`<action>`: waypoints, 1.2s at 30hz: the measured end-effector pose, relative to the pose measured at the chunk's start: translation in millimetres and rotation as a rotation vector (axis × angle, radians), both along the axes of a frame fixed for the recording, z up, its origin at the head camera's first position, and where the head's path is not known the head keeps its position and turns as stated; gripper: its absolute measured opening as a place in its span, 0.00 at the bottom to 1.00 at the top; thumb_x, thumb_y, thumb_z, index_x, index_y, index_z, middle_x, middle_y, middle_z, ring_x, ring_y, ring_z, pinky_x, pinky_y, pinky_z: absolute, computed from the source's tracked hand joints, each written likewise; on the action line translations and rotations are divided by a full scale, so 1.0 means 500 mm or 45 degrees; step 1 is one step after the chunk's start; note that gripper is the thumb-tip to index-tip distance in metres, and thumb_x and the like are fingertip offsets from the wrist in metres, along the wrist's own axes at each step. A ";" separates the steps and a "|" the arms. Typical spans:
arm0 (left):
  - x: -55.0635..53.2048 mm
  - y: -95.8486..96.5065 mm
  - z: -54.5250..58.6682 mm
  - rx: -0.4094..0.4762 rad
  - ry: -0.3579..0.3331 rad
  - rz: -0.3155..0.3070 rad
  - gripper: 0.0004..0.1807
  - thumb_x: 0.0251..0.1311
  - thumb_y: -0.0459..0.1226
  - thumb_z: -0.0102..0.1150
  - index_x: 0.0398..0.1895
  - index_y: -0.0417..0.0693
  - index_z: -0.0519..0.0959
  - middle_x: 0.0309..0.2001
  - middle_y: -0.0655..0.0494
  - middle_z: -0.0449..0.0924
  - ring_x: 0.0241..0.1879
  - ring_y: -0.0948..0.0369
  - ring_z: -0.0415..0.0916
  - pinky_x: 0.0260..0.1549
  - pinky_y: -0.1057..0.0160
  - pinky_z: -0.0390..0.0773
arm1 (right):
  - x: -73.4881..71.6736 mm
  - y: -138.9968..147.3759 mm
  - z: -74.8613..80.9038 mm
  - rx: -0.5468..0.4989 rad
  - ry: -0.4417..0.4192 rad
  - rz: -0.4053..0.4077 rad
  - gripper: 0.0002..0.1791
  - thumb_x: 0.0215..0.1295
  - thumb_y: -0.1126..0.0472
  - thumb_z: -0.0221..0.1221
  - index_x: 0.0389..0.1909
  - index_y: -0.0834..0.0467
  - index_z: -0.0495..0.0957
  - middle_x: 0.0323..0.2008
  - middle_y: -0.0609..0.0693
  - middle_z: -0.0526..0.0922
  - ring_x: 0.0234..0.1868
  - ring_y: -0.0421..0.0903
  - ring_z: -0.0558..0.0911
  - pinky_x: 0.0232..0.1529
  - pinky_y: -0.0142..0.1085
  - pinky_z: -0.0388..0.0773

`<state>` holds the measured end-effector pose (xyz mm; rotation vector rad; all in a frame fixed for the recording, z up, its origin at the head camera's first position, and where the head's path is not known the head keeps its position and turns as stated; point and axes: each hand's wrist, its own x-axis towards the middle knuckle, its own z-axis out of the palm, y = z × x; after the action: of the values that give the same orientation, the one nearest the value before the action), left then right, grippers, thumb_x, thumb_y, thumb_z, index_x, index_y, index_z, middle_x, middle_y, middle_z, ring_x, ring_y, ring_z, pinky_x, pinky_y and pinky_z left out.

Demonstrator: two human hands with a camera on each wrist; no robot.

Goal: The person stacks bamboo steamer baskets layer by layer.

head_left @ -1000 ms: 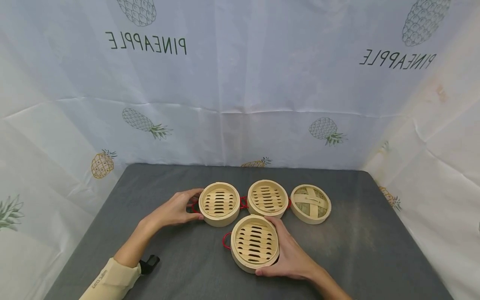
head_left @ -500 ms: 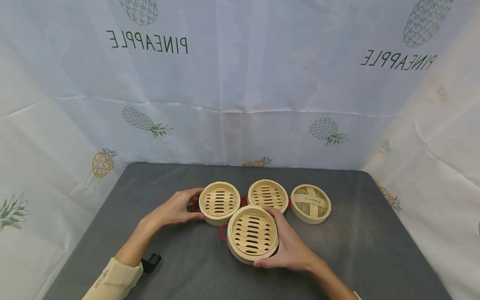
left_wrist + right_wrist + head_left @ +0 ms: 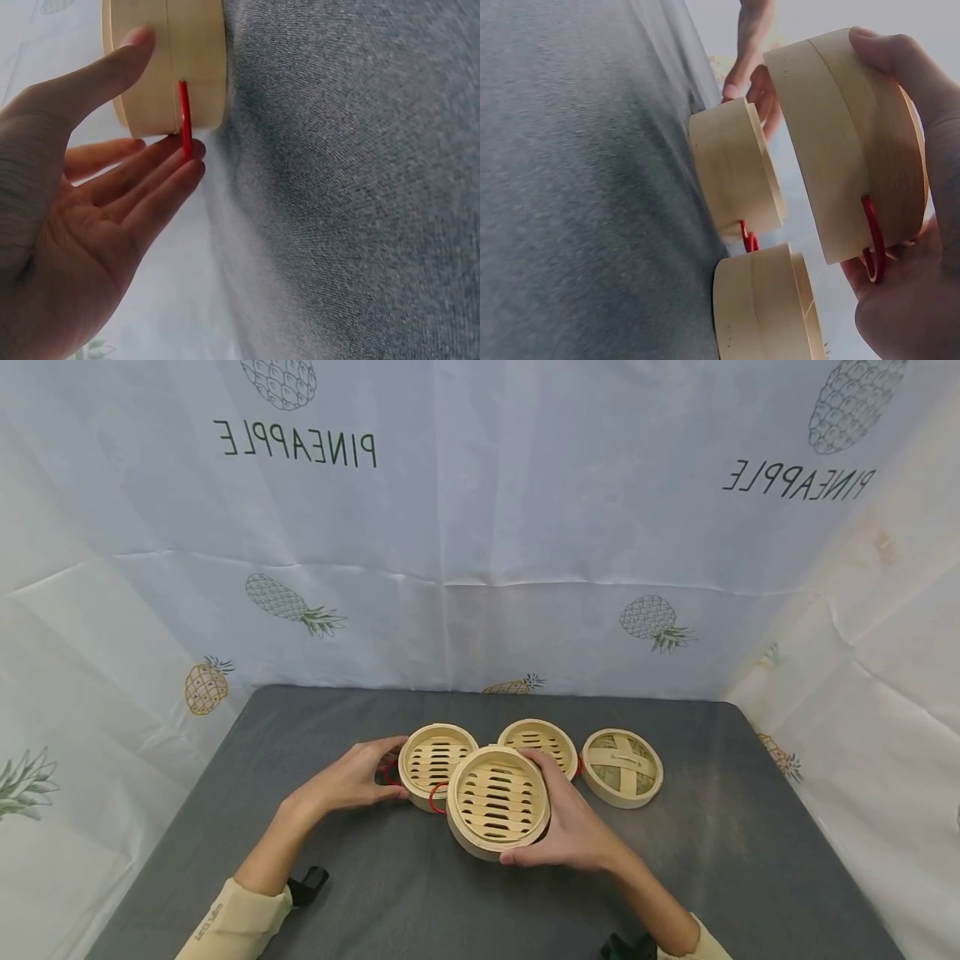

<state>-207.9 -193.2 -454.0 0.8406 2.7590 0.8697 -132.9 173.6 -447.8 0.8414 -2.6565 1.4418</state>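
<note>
Steamer tier (image 3: 498,802), pale bamboo, slatted base, red loop handles (image 3: 873,225): right hand (image 3: 562,827) grips it, raised over grey table (image 3: 375,877). Past it I see left hand (image 3: 358,778) pinching a matching tier (image 3: 435,760); third tier (image 3: 538,735), woven lid (image 3: 622,767) farther right.
</note>
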 end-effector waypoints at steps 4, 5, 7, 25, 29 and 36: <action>0.000 0.004 0.002 0.004 -0.007 -0.001 0.46 0.59 0.41 0.83 0.76 0.32 0.71 0.64 0.39 0.84 0.56 0.48 0.88 0.55 0.49 0.90 | -0.009 -0.009 0.004 -0.027 -0.011 0.008 0.71 0.41 0.42 0.87 0.84 0.39 0.53 0.76 0.42 0.69 0.74 0.44 0.74 0.71 0.44 0.77; 0.000 0.005 0.002 0.007 -0.009 -0.001 0.46 0.59 0.41 0.83 0.76 0.32 0.71 0.64 0.39 0.85 0.56 0.48 0.88 0.55 0.49 0.90 | -0.012 -0.011 0.005 -0.032 -0.009 0.007 0.71 0.41 0.42 0.87 0.84 0.39 0.53 0.76 0.42 0.69 0.73 0.45 0.74 0.71 0.44 0.77; 0.001 0.005 0.003 0.011 -0.009 -0.001 0.45 0.59 0.40 0.83 0.76 0.32 0.71 0.64 0.40 0.85 0.55 0.49 0.88 0.54 0.49 0.90 | -0.017 -0.015 0.007 -0.047 -0.008 0.004 0.70 0.41 0.43 0.87 0.84 0.40 0.54 0.76 0.43 0.69 0.73 0.46 0.75 0.71 0.43 0.77; 0.006 -0.002 -0.008 0.076 -0.004 0.028 0.45 0.59 0.41 0.83 0.76 0.33 0.71 0.66 0.39 0.84 0.59 0.48 0.87 0.57 0.46 0.88 | -0.056 -0.045 0.019 -0.047 -0.057 -0.012 0.71 0.41 0.45 0.87 0.85 0.44 0.53 0.77 0.49 0.68 0.76 0.51 0.73 0.73 0.57 0.75; 0.006 -0.002 -0.012 0.087 0.003 0.035 0.45 0.59 0.40 0.83 0.76 0.34 0.72 0.66 0.39 0.84 0.60 0.48 0.87 0.58 0.46 0.88 | -0.060 -0.049 0.022 -0.061 -0.069 -0.010 0.71 0.42 0.46 0.87 0.85 0.43 0.53 0.76 0.47 0.69 0.73 0.49 0.75 0.71 0.53 0.77; 0.005 -0.002 -0.013 0.084 -0.001 0.040 0.45 0.59 0.40 0.83 0.76 0.33 0.72 0.67 0.39 0.83 0.61 0.47 0.87 0.59 0.45 0.88 | -0.067 -0.057 0.022 -0.066 -0.089 -0.020 0.71 0.42 0.48 0.87 0.85 0.45 0.54 0.75 0.47 0.70 0.73 0.50 0.75 0.72 0.58 0.76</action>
<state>-205.3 -194.3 -460.7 0.8093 2.7639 0.9714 -166.2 144.9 -436.6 0.7790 -2.6552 1.5578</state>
